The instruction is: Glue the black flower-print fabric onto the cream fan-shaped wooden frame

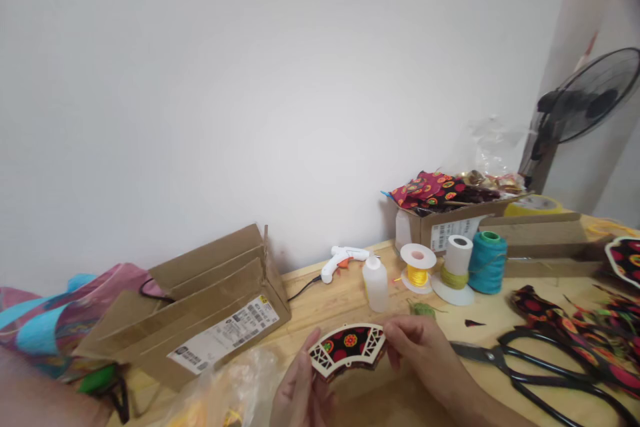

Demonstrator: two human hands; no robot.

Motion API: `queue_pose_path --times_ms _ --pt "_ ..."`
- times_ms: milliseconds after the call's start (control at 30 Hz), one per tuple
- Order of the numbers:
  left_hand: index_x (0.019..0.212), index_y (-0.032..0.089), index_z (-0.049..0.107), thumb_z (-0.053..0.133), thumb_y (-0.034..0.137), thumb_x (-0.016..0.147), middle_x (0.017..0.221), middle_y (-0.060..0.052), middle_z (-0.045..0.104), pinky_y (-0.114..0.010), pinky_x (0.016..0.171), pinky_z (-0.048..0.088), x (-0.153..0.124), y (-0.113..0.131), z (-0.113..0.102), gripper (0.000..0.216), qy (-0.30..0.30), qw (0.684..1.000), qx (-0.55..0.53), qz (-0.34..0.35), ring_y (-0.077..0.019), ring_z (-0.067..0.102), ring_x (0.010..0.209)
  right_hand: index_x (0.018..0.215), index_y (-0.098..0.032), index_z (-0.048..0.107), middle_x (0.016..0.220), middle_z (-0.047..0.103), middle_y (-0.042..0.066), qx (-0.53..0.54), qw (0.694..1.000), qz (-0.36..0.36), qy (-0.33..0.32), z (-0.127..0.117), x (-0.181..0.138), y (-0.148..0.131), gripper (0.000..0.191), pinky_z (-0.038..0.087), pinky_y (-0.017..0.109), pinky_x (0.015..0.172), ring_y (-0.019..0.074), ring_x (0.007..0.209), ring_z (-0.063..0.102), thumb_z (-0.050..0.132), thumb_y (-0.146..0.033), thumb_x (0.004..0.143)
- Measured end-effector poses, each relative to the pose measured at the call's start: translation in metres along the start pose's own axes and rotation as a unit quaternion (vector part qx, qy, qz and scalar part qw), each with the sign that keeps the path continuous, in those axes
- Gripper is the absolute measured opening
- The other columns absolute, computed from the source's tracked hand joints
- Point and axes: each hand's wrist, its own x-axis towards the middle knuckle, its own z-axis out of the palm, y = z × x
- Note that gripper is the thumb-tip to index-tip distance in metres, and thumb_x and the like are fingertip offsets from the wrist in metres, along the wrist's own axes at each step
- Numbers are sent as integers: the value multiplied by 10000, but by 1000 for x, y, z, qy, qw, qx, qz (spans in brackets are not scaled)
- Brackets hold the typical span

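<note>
Both of my hands hold a small fan-shaped wooden ornament [349,345] with black, red and yellow patterned fabric in its middle and pale lattice ends. My left hand [301,390] grips its left end with the fingertips. My right hand [424,349] pinches its right end. The piece hovers just above the wooden table [350,297], near the front edge.
A white glue gun [343,260], a white squeeze bottle [376,282], yellow, green and teal thread spools [487,261] stand behind. Black scissors [525,363] and fabric scraps lie right. A flat cardboard box [200,310] sits left, a fabric-filled box [440,210] behind, a fan [585,103] far right.
</note>
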Motion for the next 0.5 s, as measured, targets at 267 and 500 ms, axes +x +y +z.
queue_pose_path --times_ms 267,500 --pt "812 156 633 412 136 802 539 -3 657 -96 306 426 -1 1 6 222 59 997 34 -19 -63 571 377 586 -132 653 494 554 14 -48 998 28 15 3 -3 3 406 322 189 439 98 461 434 471 -462 736" --pt "808 157 621 391 91 800 450 17 609 -122 281 429 -3 1 8 239 49 998 35 -23 -78 558 341 764 -150 674 636 621 30 -12 1000 7 -25 4 -8 2 272 369 231 537 157 608 516 538 -380 711"
